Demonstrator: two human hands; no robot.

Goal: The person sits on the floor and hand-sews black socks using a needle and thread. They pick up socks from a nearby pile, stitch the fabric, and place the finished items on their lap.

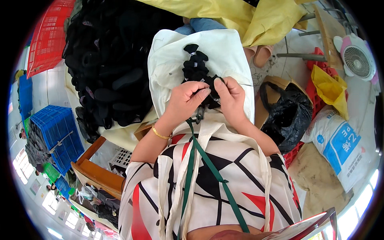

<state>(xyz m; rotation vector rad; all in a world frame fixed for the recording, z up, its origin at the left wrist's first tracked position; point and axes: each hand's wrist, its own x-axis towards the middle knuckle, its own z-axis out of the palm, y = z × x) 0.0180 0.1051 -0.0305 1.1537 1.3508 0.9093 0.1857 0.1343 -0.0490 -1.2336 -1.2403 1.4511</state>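
Observation:
Several small black fabric pieces (195,70), bunched like bows, lie in a row on a white cloth (236,52) before me. Thumb and forefinger of my left hand (187,99) pinch together just over the near end of the row; anything between them is too small to make out. Beside it, my right hand (231,96) closes thumb and bent fingers on the edge of a black fabric piece (214,86). From its knuckles a thin, dark, needle-like line (246,85) sticks out to the right. Scissors-like dark metal (199,114) hangs below my hands at a green cord (192,128).
A large heap of black slipper-like items (108,76) fills the left. Blue (60,136) and red (50,36) crates stand beyond it. At right are a black plastic bag (288,114) in a carton, a white sack (336,140) and a fan (356,60). Another person's feet (262,56) show ahead.

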